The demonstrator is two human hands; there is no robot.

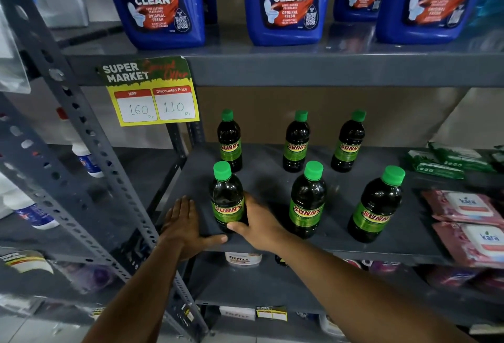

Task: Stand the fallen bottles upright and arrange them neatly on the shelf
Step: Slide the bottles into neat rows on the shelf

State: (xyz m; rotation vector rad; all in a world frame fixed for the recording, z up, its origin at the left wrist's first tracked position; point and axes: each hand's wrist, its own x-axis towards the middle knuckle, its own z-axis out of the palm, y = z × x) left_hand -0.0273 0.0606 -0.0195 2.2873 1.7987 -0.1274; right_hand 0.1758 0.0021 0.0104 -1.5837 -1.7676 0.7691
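Several dark bottles with green caps and green "SUNNY" labels stand upright on the grey shelf [272, 179], in a back row and a front row. My right hand [259, 225] wraps the base of the front-left bottle [227, 198], thumb across its front. My left hand [185, 222] lies flat on the shelf just left of that bottle, fingers spread and thumb stretched toward its base. To the right in the front row stand the middle bottle [308, 200] and the right bottle [377, 206]. Behind them are three more: back-left bottle [230, 142], back-middle bottle [296, 142], back-right bottle [349, 142].
Large blue toilet cleaner bottles [283, 1] fill the shelf above. A yellow price tag [152, 94] hangs from that shelf's edge. Pink wipe packs [469, 222] and green packs [447, 162] lie at the right. A perforated steel upright [90, 151] runs down the left.
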